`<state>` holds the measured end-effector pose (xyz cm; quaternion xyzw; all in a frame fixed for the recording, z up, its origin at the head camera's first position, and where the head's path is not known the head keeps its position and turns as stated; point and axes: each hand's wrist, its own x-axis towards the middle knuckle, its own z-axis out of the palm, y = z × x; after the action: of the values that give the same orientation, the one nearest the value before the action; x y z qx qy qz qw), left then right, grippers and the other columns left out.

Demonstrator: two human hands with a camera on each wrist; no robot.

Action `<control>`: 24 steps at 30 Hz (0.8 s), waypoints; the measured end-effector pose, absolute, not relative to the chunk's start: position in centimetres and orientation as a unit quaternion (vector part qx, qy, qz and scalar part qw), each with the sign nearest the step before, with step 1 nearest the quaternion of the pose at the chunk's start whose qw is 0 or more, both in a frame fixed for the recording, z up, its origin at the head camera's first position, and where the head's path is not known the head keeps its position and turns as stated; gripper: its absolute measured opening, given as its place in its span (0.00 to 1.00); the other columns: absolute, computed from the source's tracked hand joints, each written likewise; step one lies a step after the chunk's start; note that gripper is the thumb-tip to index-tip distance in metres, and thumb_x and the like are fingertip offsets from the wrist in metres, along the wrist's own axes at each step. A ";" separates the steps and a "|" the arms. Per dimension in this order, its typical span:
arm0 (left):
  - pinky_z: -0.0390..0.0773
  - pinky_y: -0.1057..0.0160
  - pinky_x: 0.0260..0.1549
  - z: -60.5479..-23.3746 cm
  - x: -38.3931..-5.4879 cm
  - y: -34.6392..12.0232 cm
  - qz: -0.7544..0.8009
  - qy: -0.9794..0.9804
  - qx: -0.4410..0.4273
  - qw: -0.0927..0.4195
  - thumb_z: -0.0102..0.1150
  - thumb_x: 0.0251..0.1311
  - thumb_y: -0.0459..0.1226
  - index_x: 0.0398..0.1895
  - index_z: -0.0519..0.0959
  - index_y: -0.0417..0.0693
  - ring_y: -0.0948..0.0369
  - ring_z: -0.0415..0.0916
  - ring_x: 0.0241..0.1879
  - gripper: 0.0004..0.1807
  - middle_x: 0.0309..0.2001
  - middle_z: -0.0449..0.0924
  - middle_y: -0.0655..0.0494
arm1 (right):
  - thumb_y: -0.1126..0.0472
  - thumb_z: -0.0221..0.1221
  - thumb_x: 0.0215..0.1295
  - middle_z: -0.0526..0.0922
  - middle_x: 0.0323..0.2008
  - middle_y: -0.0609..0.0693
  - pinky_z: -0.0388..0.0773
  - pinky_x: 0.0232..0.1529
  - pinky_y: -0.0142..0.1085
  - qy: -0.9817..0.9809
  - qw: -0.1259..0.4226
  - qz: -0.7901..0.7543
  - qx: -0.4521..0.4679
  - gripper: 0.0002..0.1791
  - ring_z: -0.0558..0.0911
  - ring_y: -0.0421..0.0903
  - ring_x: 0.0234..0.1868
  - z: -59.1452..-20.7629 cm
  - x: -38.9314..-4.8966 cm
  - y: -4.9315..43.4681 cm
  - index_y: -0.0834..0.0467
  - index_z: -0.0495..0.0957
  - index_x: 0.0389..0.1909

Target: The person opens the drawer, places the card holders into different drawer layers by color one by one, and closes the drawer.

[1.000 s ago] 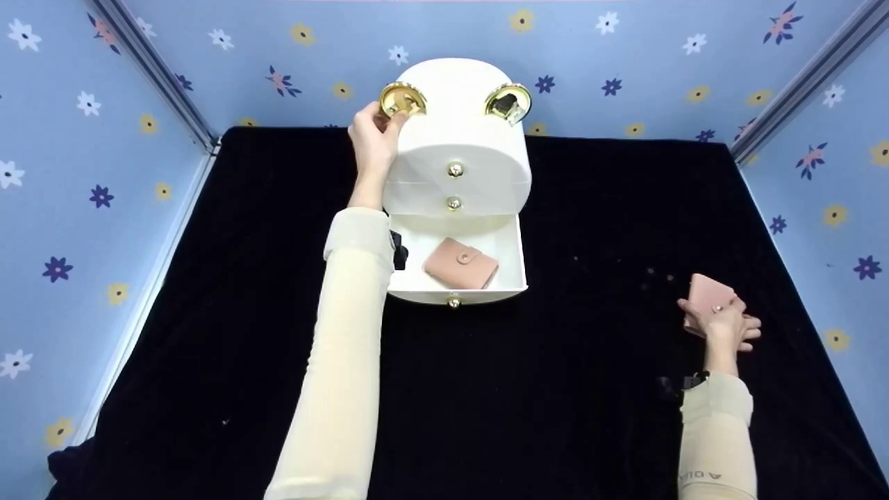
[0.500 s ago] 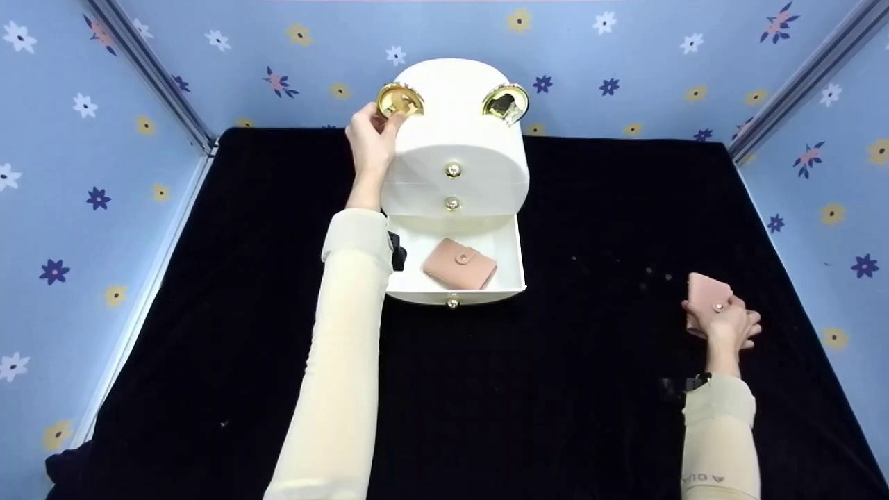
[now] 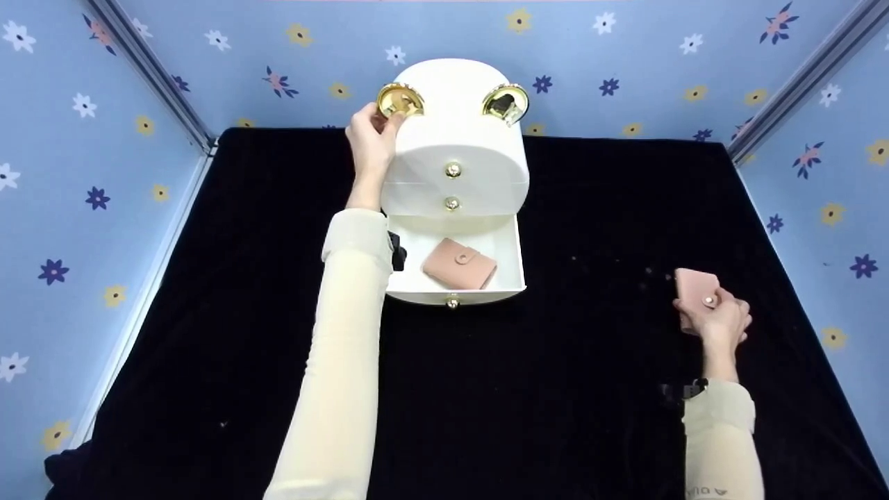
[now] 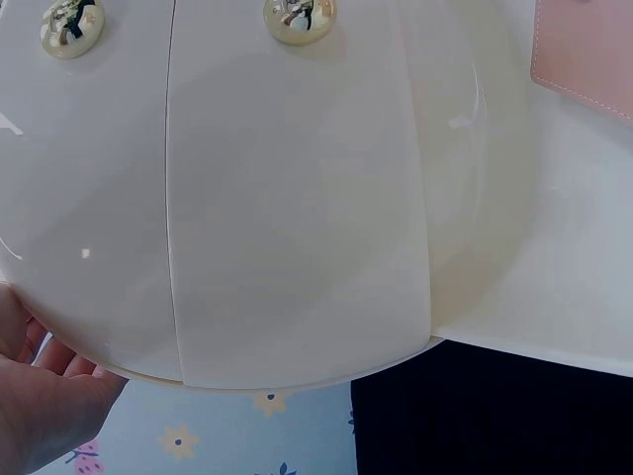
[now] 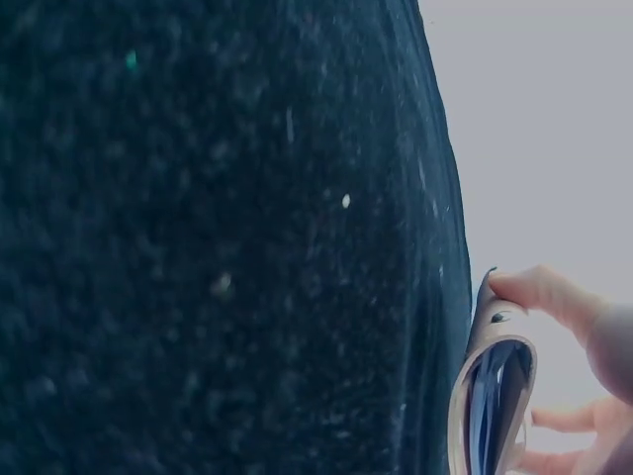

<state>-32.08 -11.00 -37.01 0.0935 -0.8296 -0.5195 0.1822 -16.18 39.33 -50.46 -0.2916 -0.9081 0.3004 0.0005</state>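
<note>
A white drawer box [image 3: 455, 125] with gold round knobs and two gold-lined ears stands at the back centre. My left hand [image 3: 371, 139] holds its left side by the gold ear [image 3: 401, 101], thumb in front. The left wrist view shows that hand [image 4: 54, 396] at the box's curved edge. The bottom drawer [image 3: 500, 239] is pulled out, with a pink snap-closed card holder [image 3: 459, 264] lying in it. At the right, my right hand [image 3: 721, 319] grips a second pink card holder [image 3: 696, 288]. Clear sleeves show inside that card holder [image 5: 495, 396] in the right wrist view.
Black cloth [image 3: 555, 389] covers the table under everything. Blue flowered panels [image 3: 646, 62] close off the back and both sides. The open drawer's front knob [image 3: 453, 303] juts toward me.
My right hand has shifted slightly left and away from me with the card holder, which has turned a little. My left hand, the drawer box and the other card holder stay put.
</note>
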 end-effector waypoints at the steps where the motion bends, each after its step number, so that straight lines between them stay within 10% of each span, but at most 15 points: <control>1: 0.67 0.68 0.32 -37.0 -32.1 -11.0 -0.520 -0.829 0.094 0.183 0.55 0.57 0.42 0.36 0.77 0.43 0.63 0.70 0.28 0.11 0.27 0.75 0.55 | 0.49 0.63 0.47 0.53 0.60 0.68 0.52 0.51 0.58 -0.911 0.004 0.297 -0.286 0.45 0.53 0.65 0.59 -50.4 -16.2 39.1 0.64 0.56 0.63; 24: 0.68 0.68 0.35 -37.0 -32.1 -11.1 -0.524 -0.829 0.094 0.173 0.55 0.58 0.41 0.39 0.77 0.43 0.62 0.72 0.32 0.11 0.33 0.78 0.51 | 0.52 0.65 0.45 0.59 0.58 0.65 0.54 0.52 0.59 -0.945 0.039 0.289 -0.148 0.43 0.57 0.63 0.58 -48.1 -17.2 33.2 0.64 0.60 0.61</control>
<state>-32.15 -11.11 -37.01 0.0936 -0.8286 -0.5240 0.1733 -17.20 33.24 -48.14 -0.1482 -0.9449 0.2892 0.0393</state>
